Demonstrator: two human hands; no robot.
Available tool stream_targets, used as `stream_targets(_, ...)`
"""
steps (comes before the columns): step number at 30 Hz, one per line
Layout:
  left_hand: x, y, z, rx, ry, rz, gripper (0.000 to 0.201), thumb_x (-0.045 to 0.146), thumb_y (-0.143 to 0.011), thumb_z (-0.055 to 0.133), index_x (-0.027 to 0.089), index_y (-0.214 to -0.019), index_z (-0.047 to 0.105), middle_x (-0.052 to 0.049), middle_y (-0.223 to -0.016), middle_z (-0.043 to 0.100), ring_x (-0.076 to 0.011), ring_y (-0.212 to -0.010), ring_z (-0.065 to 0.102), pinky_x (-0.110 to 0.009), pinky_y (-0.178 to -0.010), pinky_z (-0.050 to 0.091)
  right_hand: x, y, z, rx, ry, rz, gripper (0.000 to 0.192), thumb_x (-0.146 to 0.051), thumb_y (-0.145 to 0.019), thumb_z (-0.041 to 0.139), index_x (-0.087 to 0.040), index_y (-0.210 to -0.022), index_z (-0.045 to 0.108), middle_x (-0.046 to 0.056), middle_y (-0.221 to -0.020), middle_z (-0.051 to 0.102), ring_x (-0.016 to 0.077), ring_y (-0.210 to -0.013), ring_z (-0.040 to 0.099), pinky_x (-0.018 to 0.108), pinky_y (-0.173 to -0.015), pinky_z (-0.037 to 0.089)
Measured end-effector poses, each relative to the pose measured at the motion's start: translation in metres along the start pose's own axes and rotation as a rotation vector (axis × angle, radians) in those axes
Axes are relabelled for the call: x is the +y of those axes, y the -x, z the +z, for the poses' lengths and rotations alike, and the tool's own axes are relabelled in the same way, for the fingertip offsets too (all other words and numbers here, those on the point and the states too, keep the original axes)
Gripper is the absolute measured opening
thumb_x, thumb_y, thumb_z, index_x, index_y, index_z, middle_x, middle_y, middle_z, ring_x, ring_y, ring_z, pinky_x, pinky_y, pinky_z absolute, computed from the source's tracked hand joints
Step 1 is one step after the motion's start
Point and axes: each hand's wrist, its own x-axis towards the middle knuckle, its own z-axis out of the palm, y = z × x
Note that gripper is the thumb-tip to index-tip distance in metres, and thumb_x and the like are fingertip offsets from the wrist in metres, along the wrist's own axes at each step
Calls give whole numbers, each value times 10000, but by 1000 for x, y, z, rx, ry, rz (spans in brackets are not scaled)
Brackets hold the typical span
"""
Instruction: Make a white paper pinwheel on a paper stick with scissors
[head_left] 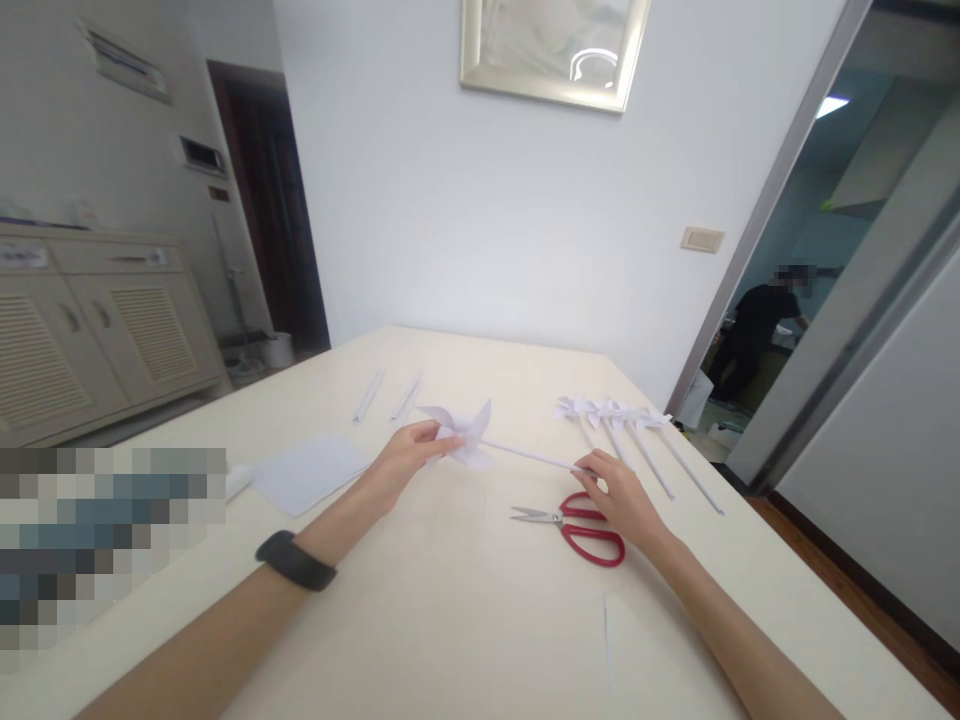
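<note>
A white paper pinwheel is held above the table between my two hands. My left hand pinches its blades near the centre, thumb on top. From the blades a thin rolled-paper stick runs right to my right hand, whose fingers are closed on the stick's far end. Just below that hand lie red-handled scissors, blades slightly apart and pointing left. Several finished-looking paper pinwheels lie side by side at the right, sticks toward the near edge.
Two rolled-paper sticks lie at the back left of the table. White paper sheets rest beside my left forearm. A thin paper strip lies near the front. A person stands in the room beyond the doorway.
</note>
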Motion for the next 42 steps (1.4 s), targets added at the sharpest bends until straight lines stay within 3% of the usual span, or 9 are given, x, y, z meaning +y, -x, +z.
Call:
stream_targets(7, -6, -2, -1, -42, -67, 18, 268, 335, -868, 552, 127, -1029, 600, -68, -1017, 641, -194, -914, 614, -410, -824, 489, -2, 0, -3, 7, -30, -3, 230, -325, -933, 430, -173, -871, 590, 29, -846, 599, 145, -750, 564, 312, -704, 459)
stream_targets(17, -14, 0, -1, -34, -81, 61, 238, 310, -878, 542, 125, -1021, 587, -54, -974, 623, -163, -814, 612, -343, -710, 525, 6, 0, -3, -10, -84, -2, 236, -329, -917, 425, -196, -865, 613, 67, -858, 611, 199, -765, 569, 317, -701, 420)
stream_targets(26, -6, 2, 1, -80, 34, 60, 232, 293, -876, 548, 127, -1033, 585, -60, -999, 620, -167, -838, 612, -353, -729, 525, 8, 0, -2, -1, -76, -15, 227, -326, -914, 440, -205, -885, 630, 66, -877, 615, 201, -766, 581, 313, -677, 440)
stream_targets(38, -13, -14, -14, -38, 324, -123, 301, 349, -888, 516, 136, -1095, 563, -82, -1076, 603, -189, -902, 605, -386, -772, 516, 7, 1, -3, 9, -79, -23, 233, -294, -940, 394, -206, -899, 605, 50, -845, 588, 185, -732, 558, 308, -699, 427)
stream_targets(42, -13, -12, -12, -88, 378, -145, 280, 305, -881, 537, 139, -1105, 561, -80, -1087, 599, -190, -905, 605, -382, -765, 522, 6, 1, -2, -6, -94, -37, 229, -286, -942, 388, -210, -909, 601, 50, -858, 590, 186, -747, 561, 301, -702, 422)
